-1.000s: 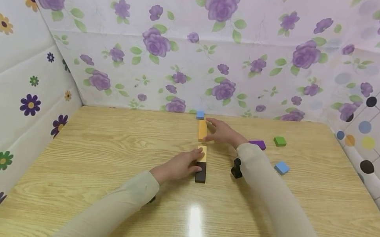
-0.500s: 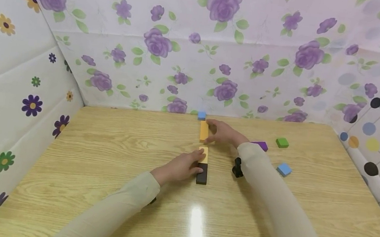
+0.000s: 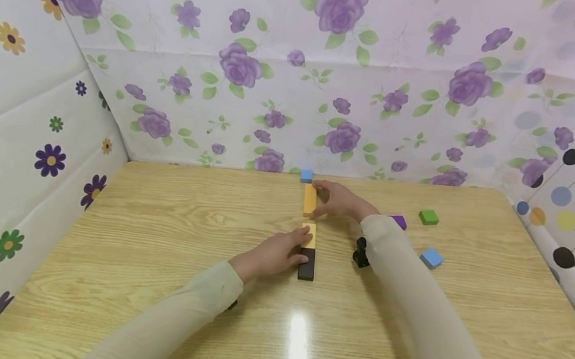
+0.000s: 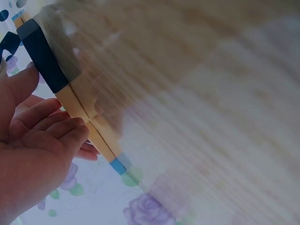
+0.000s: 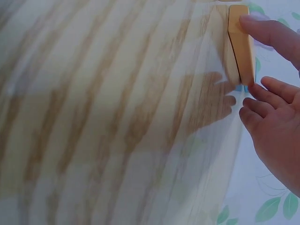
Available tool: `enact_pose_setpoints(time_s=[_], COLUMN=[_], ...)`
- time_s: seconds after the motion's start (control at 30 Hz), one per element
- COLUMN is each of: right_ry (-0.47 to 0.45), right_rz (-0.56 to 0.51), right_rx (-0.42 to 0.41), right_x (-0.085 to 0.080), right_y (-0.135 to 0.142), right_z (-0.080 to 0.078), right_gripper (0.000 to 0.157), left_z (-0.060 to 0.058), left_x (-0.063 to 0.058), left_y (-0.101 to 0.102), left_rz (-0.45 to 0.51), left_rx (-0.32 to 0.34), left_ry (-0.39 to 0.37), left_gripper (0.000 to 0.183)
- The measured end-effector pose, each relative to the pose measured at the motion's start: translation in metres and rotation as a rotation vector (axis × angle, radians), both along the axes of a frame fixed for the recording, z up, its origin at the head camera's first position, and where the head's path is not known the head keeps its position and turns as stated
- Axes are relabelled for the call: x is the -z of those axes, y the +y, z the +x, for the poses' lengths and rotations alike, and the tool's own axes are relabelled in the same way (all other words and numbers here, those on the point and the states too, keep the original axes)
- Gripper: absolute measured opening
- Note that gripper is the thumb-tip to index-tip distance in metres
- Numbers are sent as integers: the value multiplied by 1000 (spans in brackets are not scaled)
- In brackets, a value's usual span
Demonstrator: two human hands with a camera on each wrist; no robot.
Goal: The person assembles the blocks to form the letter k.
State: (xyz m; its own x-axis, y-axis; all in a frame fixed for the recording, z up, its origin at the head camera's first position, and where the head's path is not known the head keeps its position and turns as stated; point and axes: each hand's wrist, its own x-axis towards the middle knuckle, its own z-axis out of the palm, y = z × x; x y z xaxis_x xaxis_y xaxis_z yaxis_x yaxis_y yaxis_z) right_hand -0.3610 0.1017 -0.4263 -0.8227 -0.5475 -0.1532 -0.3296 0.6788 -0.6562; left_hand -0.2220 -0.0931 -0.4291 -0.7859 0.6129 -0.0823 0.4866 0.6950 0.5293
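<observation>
My left hand (image 3: 274, 254) touches two blocks joined end to end in the head view. Its fingertips lie on the pale yellow block (image 3: 309, 227) and its thumb rests at the black block (image 3: 306, 272). In the left wrist view those fingers (image 4: 49, 122) are fairly straight along the blocks. Farther back, my right hand (image 3: 340, 201) pinches the orange block (image 3: 309, 197) lengthwise, thumb at the near end and index finger at the far end. The right wrist view shows this orange block (image 5: 241, 47) lying on the table. A small blue block (image 3: 306, 176) sits just beyond it.
On the right lie a purple block (image 3: 398, 221), partly behind the right sleeve, a green block (image 3: 429, 217) and another blue block (image 3: 431, 258). A black object (image 3: 361, 254) shows at the right wrist. Flowered cloth (image 3: 242, 108) rises behind the wooden table (image 3: 182, 202).
The whole head view has shifted slightly to the right. Both hands and the blocks keep their places relative to each other.
</observation>
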Motion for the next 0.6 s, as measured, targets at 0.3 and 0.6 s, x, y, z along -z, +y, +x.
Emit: enact_pose_setpoints(time_s=[0.3,0.6], right_ry=[-11,-15], right_rz=[10,31], right_rx=[-10,-14], right_x=[-1,0], right_y=[2,7], right_z=[3,5], right_gripper=[94,94], left_z=[2,4], left_x=[-4,-6], left_y=[1,2], left_rz=[14,5], left_rx=[2,0], left_ry=[7,9], left_gripper=[54,54])
